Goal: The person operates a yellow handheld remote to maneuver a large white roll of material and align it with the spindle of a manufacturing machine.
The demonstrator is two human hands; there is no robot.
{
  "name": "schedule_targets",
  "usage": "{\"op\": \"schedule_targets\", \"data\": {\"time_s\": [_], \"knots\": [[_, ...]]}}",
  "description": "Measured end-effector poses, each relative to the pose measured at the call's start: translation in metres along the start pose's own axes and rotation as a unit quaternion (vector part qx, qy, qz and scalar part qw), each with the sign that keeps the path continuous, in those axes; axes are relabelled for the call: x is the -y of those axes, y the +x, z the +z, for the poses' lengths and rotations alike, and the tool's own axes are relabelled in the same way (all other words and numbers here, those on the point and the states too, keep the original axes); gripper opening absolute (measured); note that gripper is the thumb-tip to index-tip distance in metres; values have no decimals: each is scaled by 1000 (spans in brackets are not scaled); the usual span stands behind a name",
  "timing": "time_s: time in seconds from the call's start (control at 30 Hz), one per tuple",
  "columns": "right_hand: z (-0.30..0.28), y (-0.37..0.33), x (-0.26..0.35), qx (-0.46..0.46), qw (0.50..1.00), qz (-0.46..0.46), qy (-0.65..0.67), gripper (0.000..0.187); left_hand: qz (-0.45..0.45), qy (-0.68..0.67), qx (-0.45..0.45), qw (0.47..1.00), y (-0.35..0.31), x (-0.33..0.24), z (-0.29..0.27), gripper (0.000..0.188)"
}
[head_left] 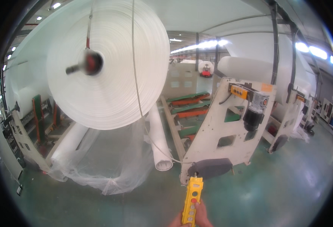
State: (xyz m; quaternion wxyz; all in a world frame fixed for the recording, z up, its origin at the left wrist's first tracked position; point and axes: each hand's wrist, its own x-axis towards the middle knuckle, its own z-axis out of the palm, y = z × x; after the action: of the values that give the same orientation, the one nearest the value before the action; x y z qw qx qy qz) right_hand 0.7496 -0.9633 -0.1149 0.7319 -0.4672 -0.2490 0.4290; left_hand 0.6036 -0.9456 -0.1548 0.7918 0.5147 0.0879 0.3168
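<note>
At the lower edge, both hands are closed around a yellow hoist pendant control (192, 193) with a column of round buttons, one of them red. My left hand (176, 221) grips its lower end from the left, mostly cut off by the picture's edge. My right hand (202, 215) wraps its right side, with the thumb lying by the buttons. From the pendant's top, a pale cable (137, 89) runs up past a huge white roll (128, 72). That roll hangs high at the left, a dark shaft (92, 63) through its core and a red-ended sling (88, 32) on the shaft.
A cream machine frame (208, 151) with a motor (253, 117) stands right of centre. Cardboard-like white tubes (159, 143) and crumpled clear film (115, 183) lie below the roll. Green and orange arms (189, 109) sit behind. Further white rolls (250, 70) are at the right.
</note>
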Motion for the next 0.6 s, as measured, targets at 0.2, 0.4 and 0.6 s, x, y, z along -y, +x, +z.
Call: {"op": "schedule_targets", "data": {"time_s": [0.2,0.4,0.6], "knots": [[-28,3,-11,11,999,42,3,48,13,-50,-46,998,-3,34,25,86],[-51,1,-16,21,1000,6,-11,48,-12,-79,-81,993,-8,12,68,88],[-37,-26,21,22,999,-30,7,43,-9,-53,-77,996,-11,32,59,93]]}}
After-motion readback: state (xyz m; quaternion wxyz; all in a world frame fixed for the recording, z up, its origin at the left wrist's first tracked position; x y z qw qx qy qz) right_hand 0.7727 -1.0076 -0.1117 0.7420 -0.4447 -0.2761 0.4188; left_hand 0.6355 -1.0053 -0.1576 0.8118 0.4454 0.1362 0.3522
